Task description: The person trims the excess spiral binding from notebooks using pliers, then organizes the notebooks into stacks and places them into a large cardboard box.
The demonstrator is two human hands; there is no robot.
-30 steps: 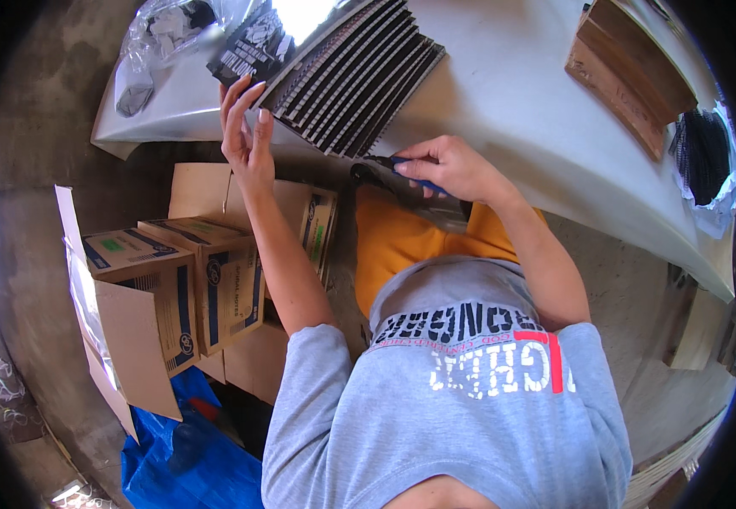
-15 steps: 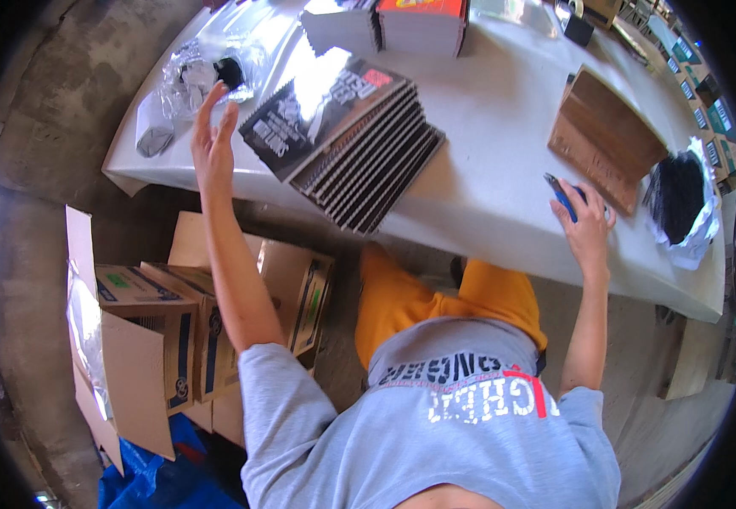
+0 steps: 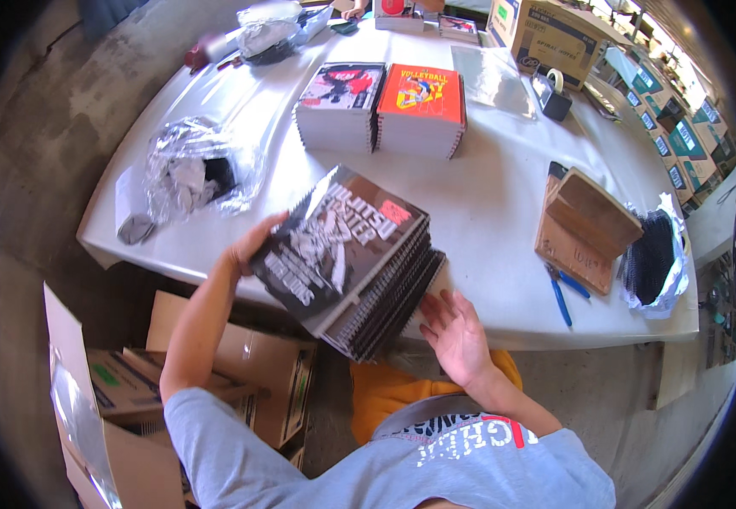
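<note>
A stack of spiral notebooks (image 3: 334, 233) with dark illustrated covers lies tilted at the table's near edge. Its black wire spines face right and toward me, and the lower notebooks stick out to the right. My left hand (image 3: 251, 244) grips the stack's left edge, with some fingers hidden behind it. By the lower right corner, my right hand (image 3: 457, 335) is open, palm up, fingertips close to the spines; whether they touch is unclear. Blue-handled cutting pliers (image 3: 561, 293) lie on the table to the right, out of my hands.
Two notebook stacks, one black-and-red (image 3: 338, 119) and one orange (image 3: 421, 102), stand beyond. A wooden stand (image 3: 580, 229) and wrapped black wire spines (image 3: 650, 259) sit at right, crumpled plastic (image 3: 183, 165) at left. Cardboard boxes (image 3: 241, 339) are below left. Another person's hand (image 3: 355, 12) shows far back.
My right hand has let go of the cutting pliers and moved left to the notebooks. My left hand has come down onto the stack's left edge. The fanned notebooks are now closer together.
</note>
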